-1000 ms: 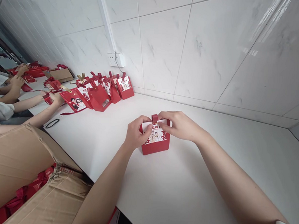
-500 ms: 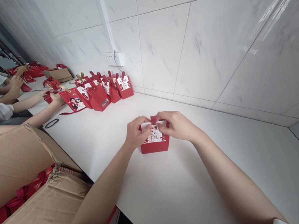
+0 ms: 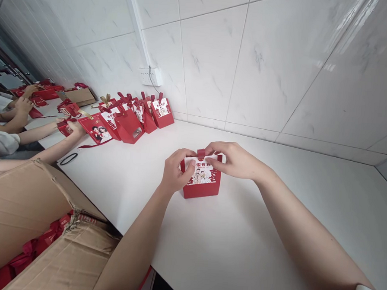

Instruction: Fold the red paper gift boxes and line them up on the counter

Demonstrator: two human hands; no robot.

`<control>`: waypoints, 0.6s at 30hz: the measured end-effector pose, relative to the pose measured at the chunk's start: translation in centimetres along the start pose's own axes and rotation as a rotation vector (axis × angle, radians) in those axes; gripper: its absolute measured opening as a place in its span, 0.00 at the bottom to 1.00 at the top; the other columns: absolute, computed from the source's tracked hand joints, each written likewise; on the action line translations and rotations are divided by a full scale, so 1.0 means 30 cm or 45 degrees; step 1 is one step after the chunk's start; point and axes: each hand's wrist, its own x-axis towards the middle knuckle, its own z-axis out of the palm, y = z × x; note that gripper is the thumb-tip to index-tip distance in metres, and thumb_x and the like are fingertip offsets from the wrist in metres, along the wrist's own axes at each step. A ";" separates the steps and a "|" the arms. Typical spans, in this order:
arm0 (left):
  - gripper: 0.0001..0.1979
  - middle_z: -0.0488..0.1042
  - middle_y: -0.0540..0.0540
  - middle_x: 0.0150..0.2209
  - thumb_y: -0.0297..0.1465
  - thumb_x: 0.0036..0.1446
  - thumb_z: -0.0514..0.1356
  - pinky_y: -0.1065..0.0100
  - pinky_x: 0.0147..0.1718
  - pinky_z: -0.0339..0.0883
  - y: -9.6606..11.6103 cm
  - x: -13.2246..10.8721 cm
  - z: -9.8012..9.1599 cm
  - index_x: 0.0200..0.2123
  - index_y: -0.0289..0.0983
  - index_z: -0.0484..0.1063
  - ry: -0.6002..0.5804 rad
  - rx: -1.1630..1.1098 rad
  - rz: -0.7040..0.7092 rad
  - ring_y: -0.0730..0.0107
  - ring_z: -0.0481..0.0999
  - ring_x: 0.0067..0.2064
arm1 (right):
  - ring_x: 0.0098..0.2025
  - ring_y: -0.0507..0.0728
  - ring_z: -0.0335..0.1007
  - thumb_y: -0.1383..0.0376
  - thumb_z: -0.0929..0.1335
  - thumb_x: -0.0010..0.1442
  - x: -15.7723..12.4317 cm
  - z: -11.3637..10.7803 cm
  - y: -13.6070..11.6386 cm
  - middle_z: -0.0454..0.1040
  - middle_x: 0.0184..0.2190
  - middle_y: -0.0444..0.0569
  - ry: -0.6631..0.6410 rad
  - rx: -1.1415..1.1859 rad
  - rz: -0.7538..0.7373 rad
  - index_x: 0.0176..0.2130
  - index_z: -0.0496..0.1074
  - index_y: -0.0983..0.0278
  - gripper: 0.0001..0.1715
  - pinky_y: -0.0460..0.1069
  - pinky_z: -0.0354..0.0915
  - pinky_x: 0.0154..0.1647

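In the head view, my left hand point(image 3: 177, 172) pinches the top of the red box point(image 3: 201, 191), thumb on its front; my right hand point(image 3: 233, 161) pinches it across the ribbon point(image 3: 201, 153); the box stands upright on the table point(image 3: 208, 236) before me, well apart from the other boxes point(image 3: 129, 126) by the wall point(image 3: 266, 58); I judge the step to be pressing the top together at the ribbon; the next move seems to call for even, gentle pressure from both thumbs.
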 end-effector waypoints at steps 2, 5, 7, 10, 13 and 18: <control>0.04 0.76 0.47 0.34 0.30 0.56 0.59 0.67 0.35 0.68 0.003 0.002 0.000 0.36 0.38 0.71 0.012 -0.002 0.003 0.68 0.75 0.35 | 0.35 0.53 0.71 0.65 0.64 0.61 0.001 0.003 -0.001 0.76 0.39 0.45 0.011 -0.012 -0.016 0.40 0.71 0.60 0.07 0.47 0.63 0.31; 0.04 0.76 0.48 0.32 0.31 0.56 0.61 0.68 0.33 0.69 0.002 0.004 -0.001 0.35 0.38 0.71 0.024 0.015 0.005 0.69 0.75 0.33 | 0.35 0.54 0.71 0.65 0.64 0.61 0.004 0.011 0.001 0.76 0.38 0.45 0.017 -0.030 -0.012 0.39 0.70 0.60 0.06 0.46 0.62 0.30; 0.03 0.77 0.48 0.32 0.31 0.56 0.61 0.68 0.33 0.69 0.000 0.005 -0.004 0.35 0.38 0.72 0.023 0.033 0.003 0.70 0.75 0.33 | 0.34 0.53 0.72 0.65 0.64 0.61 0.006 0.014 0.003 0.76 0.36 0.45 0.018 -0.032 -0.002 0.38 0.70 0.61 0.06 0.46 0.62 0.28; 0.03 0.77 0.48 0.32 0.31 0.56 0.61 0.68 0.33 0.69 -0.005 0.005 -0.010 0.35 0.38 0.72 0.005 0.042 0.020 0.70 0.75 0.33 | 0.35 0.54 0.72 0.65 0.64 0.60 0.006 0.014 0.005 0.76 0.37 0.45 0.020 -0.027 -0.005 0.38 0.71 0.61 0.07 0.46 0.62 0.28; 0.03 0.77 0.47 0.33 0.30 0.56 0.60 0.69 0.33 0.69 -0.008 0.004 -0.015 0.35 0.38 0.72 -0.003 0.046 0.050 0.70 0.75 0.34 | 0.36 0.54 0.72 0.67 0.64 0.59 0.004 0.011 0.003 0.77 0.38 0.45 0.015 -0.013 -0.007 0.38 0.72 0.60 0.08 0.46 0.62 0.28; 0.03 0.77 0.47 0.33 0.29 0.56 0.60 0.69 0.33 0.69 -0.005 0.004 -0.016 0.35 0.38 0.72 -0.018 0.044 0.064 0.70 0.75 0.33 | 0.35 0.54 0.72 0.67 0.64 0.58 0.002 0.006 -0.006 0.77 0.37 0.46 0.014 0.000 -0.014 0.38 0.72 0.61 0.08 0.46 0.62 0.29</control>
